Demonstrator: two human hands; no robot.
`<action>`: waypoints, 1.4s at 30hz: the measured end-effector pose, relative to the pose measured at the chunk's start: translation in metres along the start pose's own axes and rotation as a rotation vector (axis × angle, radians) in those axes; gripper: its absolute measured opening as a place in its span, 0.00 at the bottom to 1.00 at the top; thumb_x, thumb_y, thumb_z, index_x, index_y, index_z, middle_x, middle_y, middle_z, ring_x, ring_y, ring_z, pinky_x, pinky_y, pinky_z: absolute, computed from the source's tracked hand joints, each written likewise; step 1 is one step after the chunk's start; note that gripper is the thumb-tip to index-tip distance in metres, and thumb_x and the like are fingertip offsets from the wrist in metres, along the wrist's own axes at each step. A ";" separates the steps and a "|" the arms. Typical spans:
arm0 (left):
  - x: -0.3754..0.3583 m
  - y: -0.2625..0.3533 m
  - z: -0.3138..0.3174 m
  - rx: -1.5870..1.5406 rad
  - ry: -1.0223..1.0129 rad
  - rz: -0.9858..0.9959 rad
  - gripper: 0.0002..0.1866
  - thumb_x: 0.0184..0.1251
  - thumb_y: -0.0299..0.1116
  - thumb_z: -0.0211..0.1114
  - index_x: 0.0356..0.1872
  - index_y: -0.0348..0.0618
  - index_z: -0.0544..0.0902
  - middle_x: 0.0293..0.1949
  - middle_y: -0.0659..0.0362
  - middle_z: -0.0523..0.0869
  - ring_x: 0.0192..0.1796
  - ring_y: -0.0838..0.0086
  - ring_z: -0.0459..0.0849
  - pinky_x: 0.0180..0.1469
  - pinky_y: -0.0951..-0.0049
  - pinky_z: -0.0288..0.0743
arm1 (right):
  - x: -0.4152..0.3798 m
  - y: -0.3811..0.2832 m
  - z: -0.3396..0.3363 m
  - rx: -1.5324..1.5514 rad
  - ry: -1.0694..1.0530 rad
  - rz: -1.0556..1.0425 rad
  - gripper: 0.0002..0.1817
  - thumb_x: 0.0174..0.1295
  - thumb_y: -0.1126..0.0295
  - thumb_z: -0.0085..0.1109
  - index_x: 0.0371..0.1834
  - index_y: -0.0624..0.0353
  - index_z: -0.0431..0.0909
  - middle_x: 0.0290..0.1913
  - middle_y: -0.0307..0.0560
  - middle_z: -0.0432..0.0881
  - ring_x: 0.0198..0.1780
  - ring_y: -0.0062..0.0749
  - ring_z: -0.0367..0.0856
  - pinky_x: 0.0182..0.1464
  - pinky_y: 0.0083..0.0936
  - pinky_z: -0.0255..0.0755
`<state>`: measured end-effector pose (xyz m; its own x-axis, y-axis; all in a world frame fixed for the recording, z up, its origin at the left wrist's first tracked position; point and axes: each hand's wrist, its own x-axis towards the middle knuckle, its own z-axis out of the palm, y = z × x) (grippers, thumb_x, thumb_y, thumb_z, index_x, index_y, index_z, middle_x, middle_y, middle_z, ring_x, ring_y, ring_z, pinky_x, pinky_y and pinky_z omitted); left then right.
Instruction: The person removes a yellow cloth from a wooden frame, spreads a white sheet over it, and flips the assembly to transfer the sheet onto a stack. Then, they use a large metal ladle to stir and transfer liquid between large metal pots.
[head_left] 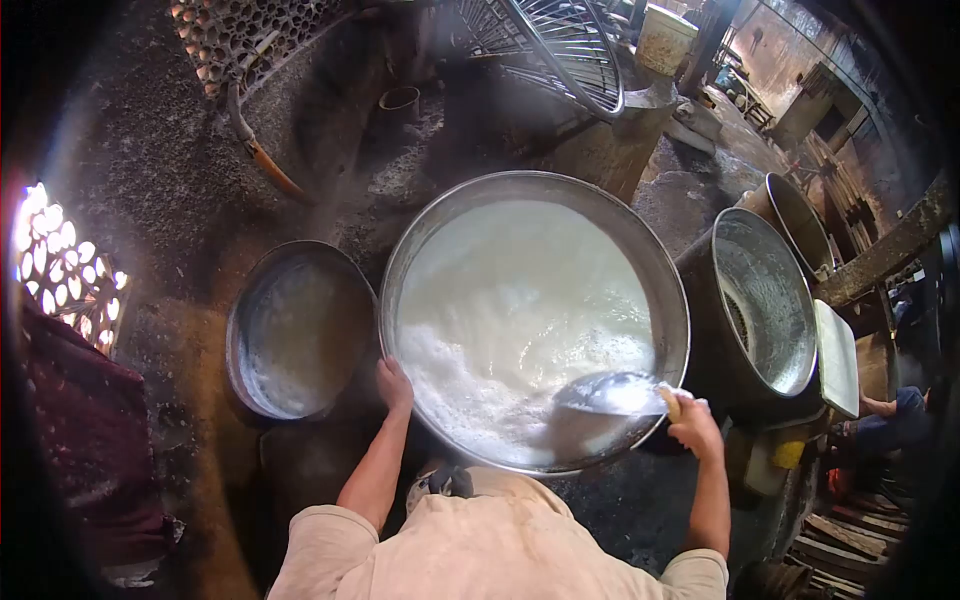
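The right hand [695, 428] was closed around the short handle of a wide metal scoop [608, 393], which was over the lower right part of a large round metal vat [537, 178]. Pale, milky liquid [520, 270] filled much of the vat, with white foam [455, 385] gathered along its lower left side and near the scoop. The left hand [395, 383] was at the vat's lower left rim; its fingers were partly hidden, so how firmly they gripped could not be told.

Just beside the vat, on the left, was a smaller metal pan [240, 375] with cloudy liquid and some foam in it. To the right was a deep metal tub [765, 300], tilted in the view, its inner wall wet and shiny, and beyond it another round vessel [800, 220]. A white slab-like object [837, 358] was beside the tub, with a yellow item [788, 455] below it.

Farther off, at the top, were a basket-like frame of metal bars [560, 50] and a whitish bucket [666, 42]; any marking on the bucket was too small to read. A dark red cloth [85, 430] hung at the left. At the right edge, another person's arm [878, 406] was partly visible above stacked wood [845, 535].
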<state>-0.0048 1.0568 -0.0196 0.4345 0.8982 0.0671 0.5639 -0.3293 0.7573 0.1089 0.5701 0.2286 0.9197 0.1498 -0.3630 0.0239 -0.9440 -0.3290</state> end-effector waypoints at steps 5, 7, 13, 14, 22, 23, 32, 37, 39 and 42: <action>-0.003 0.000 0.000 0.016 0.036 -0.051 0.30 0.72 0.52 0.41 0.46 0.27 0.74 0.47 0.34 0.76 0.52 0.42 0.73 0.54 0.55 0.67 | 0.040 0.002 -0.015 0.233 0.191 0.057 0.23 0.43 0.77 0.53 0.49 0.59 0.76 0.22 0.56 0.80 0.20 0.40 0.80 0.21 0.32 0.75; -0.001 0.007 -0.006 0.052 -0.061 -0.099 0.29 0.71 0.51 0.41 0.44 0.28 0.75 0.47 0.34 0.77 0.52 0.42 0.73 0.54 0.54 0.67 | 0.105 0.057 0.042 -0.024 0.531 -0.177 0.30 0.40 0.75 0.56 0.55 0.56 0.74 0.28 0.56 0.82 0.27 0.46 0.82 0.31 0.35 0.78; -0.007 0.024 -0.015 0.052 -0.025 -0.096 0.29 0.72 0.50 0.41 0.43 0.29 0.75 0.44 0.35 0.78 0.49 0.42 0.75 0.52 0.53 0.68 | 0.150 0.026 0.098 0.319 0.198 0.109 0.20 0.42 0.76 0.54 0.44 0.60 0.72 0.22 0.53 0.78 0.21 0.41 0.80 0.20 0.35 0.75; -0.007 0.024 -0.013 0.048 -0.016 -0.100 0.29 0.72 0.50 0.41 0.43 0.29 0.75 0.44 0.35 0.78 0.49 0.42 0.75 0.52 0.53 0.68 | 0.148 0.017 0.104 0.334 0.165 0.098 0.19 0.42 0.76 0.53 0.42 0.61 0.72 0.20 0.51 0.77 0.19 0.37 0.78 0.17 0.32 0.74; -0.005 0.014 -0.007 0.025 -0.004 -0.074 0.24 0.72 0.46 0.41 0.38 0.30 0.75 0.40 0.37 0.79 0.45 0.43 0.76 0.47 0.51 0.68 | 0.127 -0.011 0.177 0.416 -0.005 0.086 0.21 0.40 0.75 0.60 0.43 0.61 0.72 0.20 0.46 0.76 0.16 0.30 0.75 0.16 0.28 0.73; -0.004 0.009 -0.005 0.024 -0.006 -0.075 0.24 0.72 0.46 0.41 0.38 0.30 0.75 0.40 0.37 0.79 0.45 0.43 0.76 0.47 0.51 0.68 | 0.121 -0.018 0.185 0.416 -0.026 0.100 0.22 0.40 0.75 0.60 0.43 0.62 0.72 0.21 0.46 0.77 0.17 0.30 0.75 0.16 0.28 0.73; -0.007 0.010 -0.004 -0.198 -0.008 -0.056 0.23 0.72 0.43 0.44 0.40 0.27 0.74 0.40 0.35 0.77 0.46 0.42 0.75 0.48 0.53 0.67 | 0.064 -0.086 0.244 0.537 -0.157 0.121 0.24 0.40 0.76 0.60 0.47 0.62 0.72 0.22 0.45 0.76 0.16 0.28 0.74 0.16 0.27 0.74; -0.012 0.007 -0.001 -0.294 0.042 -0.042 0.22 0.71 0.42 0.43 0.38 0.27 0.73 0.38 0.36 0.76 0.44 0.42 0.73 0.48 0.53 0.65 | 0.024 -0.126 0.252 0.641 -0.214 0.138 0.32 0.41 0.78 0.60 0.56 0.63 0.69 0.22 0.45 0.76 0.16 0.27 0.74 0.16 0.26 0.73; -0.011 0.000 0.005 -0.342 0.035 -0.036 0.22 0.72 0.42 0.43 0.38 0.26 0.73 0.38 0.36 0.75 0.44 0.42 0.73 0.48 0.53 0.64 | 0.011 -0.143 0.240 0.641 -0.225 0.153 0.33 0.41 0.79 0.60 0.57 0.65 0.67 0.22 0.46 0.76 0.16 0.27 0.74 0.16 0.26 0.72; -0.014 -0.002 0.006 -0.367 0.005 -0.053 0.22 0.72 0.42 0.43 0.39 0.27 0.73 0.38 0.36 0.75 0.44 0.43 0.72 0.48 0.54 0.64 | 0.001 -0.157 0.218 0.661 -0.248 0.142 0.34 0.40 0.80 0.59 0.58 0.68 0.65 0.23 0.48 0.76 0.17 0.29 0.76 0.17 0.27 0.74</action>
<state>-0.0075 1.0434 -0.0261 0.4077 0.9128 0.0241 0.2958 -0.1570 0.9423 0.0207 0.7827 0.0893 0.7786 0.1755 -0.6025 -0.4035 -0.5953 -0.6948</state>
